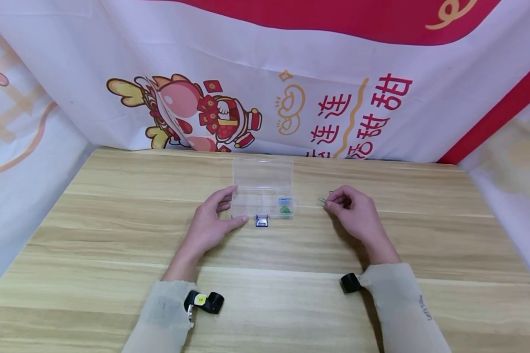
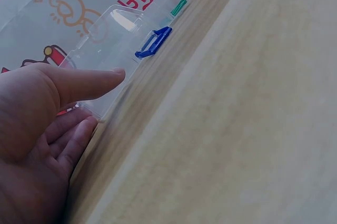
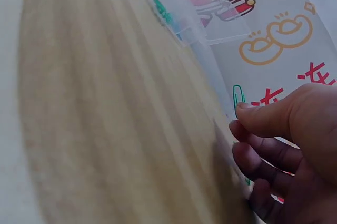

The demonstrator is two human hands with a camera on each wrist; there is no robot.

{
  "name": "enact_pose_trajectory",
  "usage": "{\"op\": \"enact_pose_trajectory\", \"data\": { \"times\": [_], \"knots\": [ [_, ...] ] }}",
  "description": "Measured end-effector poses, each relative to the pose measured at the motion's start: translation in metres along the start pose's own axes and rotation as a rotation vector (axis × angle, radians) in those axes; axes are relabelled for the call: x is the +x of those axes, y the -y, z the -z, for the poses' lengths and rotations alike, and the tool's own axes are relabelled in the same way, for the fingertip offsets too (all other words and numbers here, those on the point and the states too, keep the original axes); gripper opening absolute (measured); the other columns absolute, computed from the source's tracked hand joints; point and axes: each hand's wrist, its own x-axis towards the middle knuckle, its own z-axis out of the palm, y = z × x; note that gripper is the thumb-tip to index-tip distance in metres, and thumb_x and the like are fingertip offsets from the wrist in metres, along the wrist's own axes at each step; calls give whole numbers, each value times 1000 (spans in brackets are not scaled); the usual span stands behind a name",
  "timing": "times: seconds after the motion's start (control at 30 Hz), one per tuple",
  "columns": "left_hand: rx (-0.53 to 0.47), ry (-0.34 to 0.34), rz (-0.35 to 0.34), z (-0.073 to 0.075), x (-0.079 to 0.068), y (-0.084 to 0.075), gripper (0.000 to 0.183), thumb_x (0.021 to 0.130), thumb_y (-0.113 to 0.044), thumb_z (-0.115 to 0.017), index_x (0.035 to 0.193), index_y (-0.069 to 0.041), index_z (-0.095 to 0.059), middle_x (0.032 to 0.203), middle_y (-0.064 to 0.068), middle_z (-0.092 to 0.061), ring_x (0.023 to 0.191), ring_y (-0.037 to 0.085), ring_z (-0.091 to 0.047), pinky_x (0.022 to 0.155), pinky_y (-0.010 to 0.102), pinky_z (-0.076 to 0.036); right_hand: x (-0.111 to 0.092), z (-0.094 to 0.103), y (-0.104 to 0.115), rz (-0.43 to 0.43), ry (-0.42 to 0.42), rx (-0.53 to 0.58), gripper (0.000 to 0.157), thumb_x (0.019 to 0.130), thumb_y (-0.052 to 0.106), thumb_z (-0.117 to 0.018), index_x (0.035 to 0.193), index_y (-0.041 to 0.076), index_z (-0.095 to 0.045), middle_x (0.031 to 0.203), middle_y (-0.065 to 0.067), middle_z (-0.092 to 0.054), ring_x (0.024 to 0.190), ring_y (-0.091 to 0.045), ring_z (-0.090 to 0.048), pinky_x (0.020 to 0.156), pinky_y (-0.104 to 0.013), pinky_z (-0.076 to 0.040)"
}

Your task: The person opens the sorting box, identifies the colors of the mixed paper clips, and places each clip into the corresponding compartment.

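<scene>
A clear plastic compartment box [image 1: 247, 201] lies on the table with its lid [image 1: 262, 172] raised at the back. My left hand [image 1: 209, 223] holds the box's left end, thumb at the front edge and fingers at the left side. A blue latch [image 1: 262, 221] juts from the front. In the right-end compartments lie blue paper clips [image 1: 284, 200] and, nearer me, green paper clips [image 1: 284, 209]. Right of the box, my right hand [image 1: 353, 211] pinches a green paper clip [image 3: 238, 95] between thumb and index finger, above the tabletop.
Another bit of green wire [image 1: 331, 192] shows behind the right hand, partly hidden. The wood-grain table [image 1: 265, 304] ends at a printed white and red cloth [image 1: 181, 44] hanging behind it. Small black cameras sit on both wrists.
</scene>
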Motion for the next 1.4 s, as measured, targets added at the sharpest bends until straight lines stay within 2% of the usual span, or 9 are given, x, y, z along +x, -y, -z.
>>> {"op": "enact_pose_trajectory", "data": {
  "times": [0.3, 0.57, 0.7, 0.93, 1.4],
  "knots": [
    [-2, 1, 2, 0, 0, -1, 81, 91, -18, -88, 161, -26, -50, 157, 10, -57, 144, 36, -56, 126, 51, -46, -4, 8, 8, -34, 54, 31, 11, 106, 17, -68, 114, 10, -73, 114, -12, -71, 105, -26, -62, 92, -35, -53],
    [6, 0, 7, 0, -1, -1, 81, 91, -19, -88, 161, -26, -49, 157, 10, -57, 144, 36, -56, 126, 51, -46, -6, 14, 16, -83, 100, 114, 15, 107, 20, -68, 117, 10, -70, 114, -11, -67, 97, -25, -59, 71, -28, -58],
    [5, -1, 4, 0, -1, -2, 81, 91, -19, -88, 161, -26, -49, 157, 10, -57, 144, 35, -56, 126, 50, -46, -6, 16, 20, -98, 118, 145, 16, 108, 24, -66, 119, 13, -69, 115, -9, -65, 99, -25, -58, 76, -31, -57],
    [6, -3, 13, 0, 0, -2, 81, 91, -19, -88, 161, -26, -49, 157, 9, -57, 145, 34, -56, 126, 50, -46, -6, 20, 22, -107, 136, 218, 23, 106, 25, -69, 123, 11, -70, 118, -8, -67, 106, -22, -59, 90, -33, -56],
    [-4, -1, 4, 0, 0, -2, 81, 91, -18, -88, 162, -25, -49, 158, 10, -56, 145, 35, -55, 126, 50, -46, -8, 21, 23, -91, 146, 219, 24, 106, 27, -70, 123, 11, -70, 116, -8, -68, 105, -24, -62, 89, -34, -56]
  ]
}}
